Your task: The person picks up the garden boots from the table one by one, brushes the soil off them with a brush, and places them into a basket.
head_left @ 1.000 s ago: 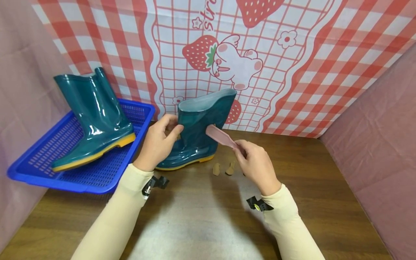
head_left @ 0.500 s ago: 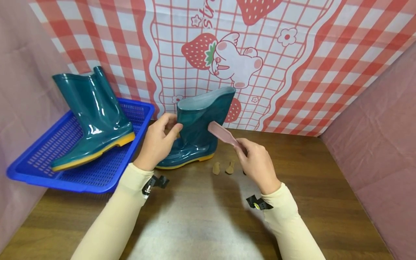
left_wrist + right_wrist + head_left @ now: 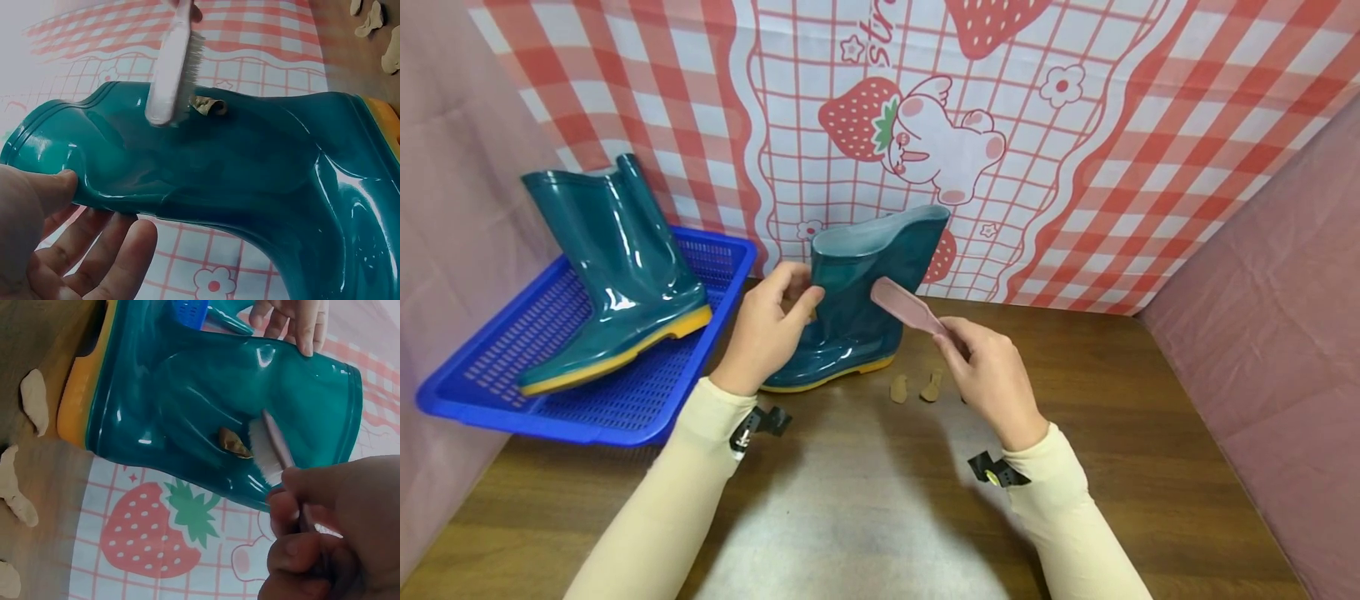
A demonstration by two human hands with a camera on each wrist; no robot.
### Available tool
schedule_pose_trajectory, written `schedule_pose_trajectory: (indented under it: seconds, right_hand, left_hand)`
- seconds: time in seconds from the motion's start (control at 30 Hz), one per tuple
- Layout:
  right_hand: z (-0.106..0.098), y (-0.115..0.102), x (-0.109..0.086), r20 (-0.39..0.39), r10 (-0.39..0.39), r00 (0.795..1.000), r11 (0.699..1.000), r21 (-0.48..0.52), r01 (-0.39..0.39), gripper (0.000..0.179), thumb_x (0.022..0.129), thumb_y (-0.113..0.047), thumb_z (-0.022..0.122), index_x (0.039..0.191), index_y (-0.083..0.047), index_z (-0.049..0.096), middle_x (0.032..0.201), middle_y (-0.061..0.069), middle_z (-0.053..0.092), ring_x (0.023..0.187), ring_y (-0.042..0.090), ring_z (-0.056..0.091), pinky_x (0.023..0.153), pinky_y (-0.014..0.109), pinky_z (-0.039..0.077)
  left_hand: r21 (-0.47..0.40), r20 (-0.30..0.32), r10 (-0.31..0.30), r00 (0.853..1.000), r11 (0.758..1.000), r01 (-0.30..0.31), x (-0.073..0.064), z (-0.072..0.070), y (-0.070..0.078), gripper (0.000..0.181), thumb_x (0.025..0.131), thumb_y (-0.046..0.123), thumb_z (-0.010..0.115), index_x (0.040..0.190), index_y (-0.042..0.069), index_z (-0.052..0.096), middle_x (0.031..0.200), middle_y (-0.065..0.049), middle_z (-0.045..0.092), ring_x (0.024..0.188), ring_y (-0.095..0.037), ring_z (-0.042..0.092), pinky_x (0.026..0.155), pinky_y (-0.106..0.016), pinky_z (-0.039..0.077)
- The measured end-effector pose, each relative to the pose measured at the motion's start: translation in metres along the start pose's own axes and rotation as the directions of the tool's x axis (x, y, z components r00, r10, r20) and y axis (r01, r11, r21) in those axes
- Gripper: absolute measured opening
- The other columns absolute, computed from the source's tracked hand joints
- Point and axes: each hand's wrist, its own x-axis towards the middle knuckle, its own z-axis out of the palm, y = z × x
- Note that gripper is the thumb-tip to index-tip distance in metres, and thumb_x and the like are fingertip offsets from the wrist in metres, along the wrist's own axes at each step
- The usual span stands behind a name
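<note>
A green rubber boot [image 3: 868,292] with a yellow sole stands on the table. My left hand [image 3: 767,325] holds its shaft near the top from the left, with the thumb on the near side and the fingers behind. In my right hand [image 3: 992,379] is the handle of a pink brush [image 3: 906,306]. The white bristles [image 3: 264,450] face the shaft, right beside a brown muddy-looking clump [image 3: 234,444] stuck on it. The left wrist view shows that curled clump [image 3: 209,105] just past the bristles; in the head view the brush hides it.
A blue plastic basket [image 3: 625,435] stands at the left with a matching green boot [image 3: 617,258] tilted in it. Several brown pieces [image 3: 898,388] lie on the wooden table [image 3: 865,508] near the heel. A red-and-white patterned cloth [image 3: 1075,208] hangs close behind.
The brush head has shifted slightly up and right, then back left across the shaft. The boot's top has rocked a little with it. Both hands keep their grips.
</note>
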Motion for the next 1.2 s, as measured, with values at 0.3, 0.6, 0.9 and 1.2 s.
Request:
schedule_pose_trajectory:
  seconds: [0.3, 0.6, 0.9, 1.2]
  right_hand:
    - [0.002, 0.009, 0.000, 0.066, 0.077, 0.995, 0.997, -0.036, -0.074, 0.014, 0.100, -0.016, 0.070, 0.108, -0.006, 0.076, 0.073, 0.003, 0.065, 0.058, 0.016, 0.051, 0.054, 0.032, 0.041]
    - [-0.001, 0.010, -0.002, 0.052, 0.059, 0.997, 0.997, -0.043, -0.057, 0.017, 0.099, -0.018, 0.071, 0.107, -0.005, 0.078, 0.076, 0.003, 0.069, 0.059, 0.015, 0.053, 0.055, 0.033, 0.043]
    - [-0.002, 0.005, -0.001, 0.079, 0.039, 0.996, 0.999, -0.011, -0.038, 0.019, 0.099, -0.020, 0.071, 0.110, -0.006, 0.077, 0.078, 0.002, 0.070, 0.059, 0.014, 0.052, 0.055, 0.032, 0.043]
    - [-0.006, 0.009, -0.004, 0.217, 0.223, 0.950, 0.968, -0.161, -0.191, 0.017, 0.099, -0.018, 0.067, 0.104, -0.005, 0.077, 0.072, 0.002, 0.067, 0.059, 0.018, 0.055, 0.055, 0.038, 0.046]
  left_hand:
    - [0.012, 0.007, -0.005, 1.000, 1.000, 0.005, 0.001, 0.001, -0.003, 0.026, 0.106, 0.021, 0.061, 0.126, 0.005, 0.062, 0.108, -0.009, 0.070, 0.084, -0.019, 0.069, 0.076, -0.037, 0.062]
    - [0.016, 0.020, -0.018, 1.000, 1.000, 0.017, -0.001, 0.002, -0.001, 0.026, 0.106, 0.021, 0.061, 0.126, 0.006, 0.062, 0.108, -0.008, 0.070, 0.087, -0.018, 0.068, 0.077, -0.038, 0.062]
    - [0.021, 0.003, 0.001, 1.000, 1.000, -0.001, 0.000, 0.000, -0.001, 0.025, 0.105, 0.021, 0.062, 0.125, 0.005, 0.063, 0.107, -0.008, 0.070, 0.086, -0.019, 0.068, 0.076, -0.037, 0.062]
    - [0.027, -0.007, 0.003, 1.000, 1.000, -0.002, 0.001, -0.001, -0.003, 0.025, 0.106, 0.021, 0.061, 0.125, 0.005, 0.063, 0.106, -0.008, 0.070, 0.086, -0.020, 0.069, 0.075, -0.036, 0.062]
